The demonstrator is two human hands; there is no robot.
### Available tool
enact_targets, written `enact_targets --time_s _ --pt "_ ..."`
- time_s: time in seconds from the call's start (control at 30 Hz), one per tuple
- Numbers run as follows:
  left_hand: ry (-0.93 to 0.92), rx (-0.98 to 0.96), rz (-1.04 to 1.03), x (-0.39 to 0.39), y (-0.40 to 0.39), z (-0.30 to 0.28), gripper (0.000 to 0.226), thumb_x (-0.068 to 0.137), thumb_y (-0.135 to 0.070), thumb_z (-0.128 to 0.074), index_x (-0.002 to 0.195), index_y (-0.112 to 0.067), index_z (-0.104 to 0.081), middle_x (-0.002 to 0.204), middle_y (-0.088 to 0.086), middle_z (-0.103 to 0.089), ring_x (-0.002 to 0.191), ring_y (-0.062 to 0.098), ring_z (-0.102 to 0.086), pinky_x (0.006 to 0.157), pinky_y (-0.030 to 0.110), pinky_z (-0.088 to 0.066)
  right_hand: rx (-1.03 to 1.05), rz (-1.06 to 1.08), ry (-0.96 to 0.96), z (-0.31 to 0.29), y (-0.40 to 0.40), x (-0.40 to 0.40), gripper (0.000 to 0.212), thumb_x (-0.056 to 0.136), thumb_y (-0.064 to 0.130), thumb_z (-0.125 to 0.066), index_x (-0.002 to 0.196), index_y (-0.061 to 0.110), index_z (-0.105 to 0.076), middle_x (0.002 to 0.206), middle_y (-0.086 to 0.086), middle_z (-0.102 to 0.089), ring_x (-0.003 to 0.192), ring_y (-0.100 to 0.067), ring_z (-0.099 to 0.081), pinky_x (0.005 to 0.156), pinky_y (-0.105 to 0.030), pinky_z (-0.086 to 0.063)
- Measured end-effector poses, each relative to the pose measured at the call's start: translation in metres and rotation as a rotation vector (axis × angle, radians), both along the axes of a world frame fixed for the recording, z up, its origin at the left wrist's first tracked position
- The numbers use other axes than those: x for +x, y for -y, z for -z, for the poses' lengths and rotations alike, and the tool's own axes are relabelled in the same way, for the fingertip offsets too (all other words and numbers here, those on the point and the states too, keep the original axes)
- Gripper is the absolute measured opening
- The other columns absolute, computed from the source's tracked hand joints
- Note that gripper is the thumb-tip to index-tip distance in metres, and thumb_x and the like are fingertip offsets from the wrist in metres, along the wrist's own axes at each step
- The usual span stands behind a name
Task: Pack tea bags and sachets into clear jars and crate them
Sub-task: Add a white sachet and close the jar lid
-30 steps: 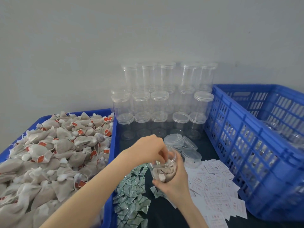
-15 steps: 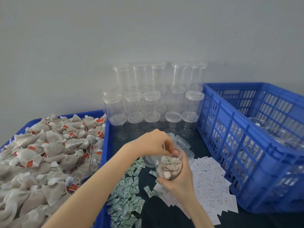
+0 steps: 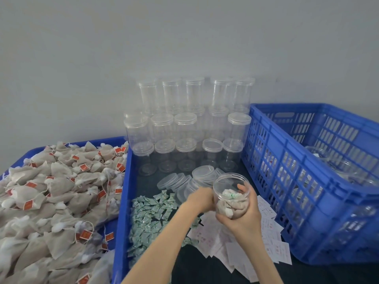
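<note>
Presently, head view: open jar (image 3: 231, 193) right of centre, holding tea bags and green-printed sachet. Right hand (image 3: 243, 216) wraps jar from below. Left hand (image 3: 200, 198) beside jar wall, grip unclear. Left bin (image 3: 123, 201) heaped with tea bags (image 3: 51, 191). Blue crate (image 3: 307, 181) at right holds jars. Sachets (image 3: 149, 216), loose lids (image 3: 184, 181) on dark tabletop; grey wall behind.

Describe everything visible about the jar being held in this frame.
The jar is short, round and of clear plastic, with a wide open mouth and no lid. It is tilted a little and held above the dark table. It holds several beige tea bags with a green-printed sachet on top. The right hand grips it from below and behind; the left hand touches its left side.
</note>
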State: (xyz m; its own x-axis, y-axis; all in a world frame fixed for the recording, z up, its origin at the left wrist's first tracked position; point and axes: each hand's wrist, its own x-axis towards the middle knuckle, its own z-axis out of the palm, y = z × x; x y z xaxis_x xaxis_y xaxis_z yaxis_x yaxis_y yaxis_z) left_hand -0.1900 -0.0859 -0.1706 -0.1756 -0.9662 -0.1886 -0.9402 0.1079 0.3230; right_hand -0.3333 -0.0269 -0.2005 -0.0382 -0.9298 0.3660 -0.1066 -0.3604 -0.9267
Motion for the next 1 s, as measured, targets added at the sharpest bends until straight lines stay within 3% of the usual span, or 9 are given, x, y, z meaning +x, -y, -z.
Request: enact_targets --time_s 0.23,0.33,0.6,0.73,0.87,1.0 --pt "-0.093 -0.109 -0.143 -0.02 -0.031 0.049 0.021 0.084 -0.034 -0.056 0.097 -0.019 -0.065 0.104 0.004 -0.065 0.097 0.025 -0.062 0.075 0.03 -0.042 0.034 0.017 0.005 0.009 -0.002 -0.019 0.109 0.054 -0.003 -0.094 0.132 0.052 -0.042 0.123 0.038 -0.054 0.113 0.01 -0.057 0.083 -0.004 -0.048" --pt "-0.142 -0.149 -0.192 -0.027 -0.035 0.06 0.027 0.084 -0.04 -0.055 0.101 -0.02 -0.063 0.106 0.0 -0.06 0.098 0.022 -0.059 0.074 0.029 -0.042 0.039 0.032 0.016 0.01 -0.002 -0.021 0.11 0.055 -0.006 -0.092 0.129 0.057 -0.041 0.12 0.042 -0.053 0.111 0.013 -0.056 0.079 -0.003 -0.047" --pt "-0.321 -0.166 -0.311 -0.022 -0.042 0.065 0.013 0.083 -0.027 -0.059 0.093 -0.024 -0.065 0.095 -0.006 -0.067 0.089 0.016 -0.061 0.07 0.026 -0.046 0.045 0.063 0.001 0.011 -0.001 -0.029 0.112 0.054 -0.002 -0.095 0.113 0.077 -0.041 0.116 0.037 -0.055 0.106 0.01 -0.059 0.079 -0.004 -0.048" --pt "-0.374 -0.196 -0.355 -0.016 -0.043 0.062 0.01 0.089 -0.034 -0.057 0.088 -0.026 -0.061 0.085 -0.009 -0.066 0.077 0.012 -0.058 0.061 0.025 -0.043 0.055 0.073 0.023 0.013 -0.003 -0.031 0.106 0.054 0.006 -0.097 0.119 0.07 -0.042 0.119 0.033 -0.056 0.108 0.004 -0.061 0.086 -0.018 -0.051" --pt "-0.375 -0.228 -0.376 -0.009 -0.043 0.06 0.011 0.091 -0.038 -0.057 0.088 -0.028 -0.061 0.084 -0.009 -0.067 0.079 0.012 -0.062 0.064 0.028 -0.047 0.072 0.08 0.019 0.015 -0.003 -0.032 0.106 0.055 0.001 -0.095 0.123 0.063 -0.042 0.119 0.036 -0.054 0.106 0.008 -0.06 0.08 -0.013 -0.049" --pt "-0.384 -0.219 -0.387 -0.005 -0.042 0.061 0.006 0.09 -0.031 -0.056 0.09 -0.029 -0.062 0.087 -0.007 -0.067 0.082 0.013 -0.062 0.067 0.031 -0.049 0.121 0.08 0.015 0.019 -0.005 -0.032 0.108 0.054 -0.002 -0.094 0.139 0.041 -0.043 0.119 0.037 -0.055 0.11 0.006 -0.059 0.088 -0.017 -0.047"
